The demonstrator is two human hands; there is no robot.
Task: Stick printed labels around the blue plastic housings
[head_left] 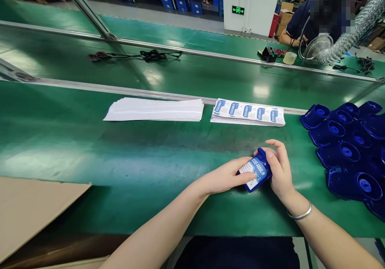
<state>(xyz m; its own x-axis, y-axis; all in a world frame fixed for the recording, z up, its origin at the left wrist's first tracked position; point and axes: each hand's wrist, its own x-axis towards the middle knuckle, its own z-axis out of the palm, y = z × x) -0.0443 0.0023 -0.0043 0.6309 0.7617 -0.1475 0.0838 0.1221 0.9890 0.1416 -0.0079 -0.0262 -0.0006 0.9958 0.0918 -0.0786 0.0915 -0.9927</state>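
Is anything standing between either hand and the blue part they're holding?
Only the label on its face, partly covered by the left hand. Nothing else visible separates that hand or the right hand from the blue part.

- green tabletop (150, 148), smooth and shiny, a metal rail (129, 90) along its far edge
- stack of white paper strips (155, 110), lying flat near the rail
- stack of blue-and-white label sheets (248, 114), just right of the strips
- blue plastic parts (338, 152), crowded together at the right
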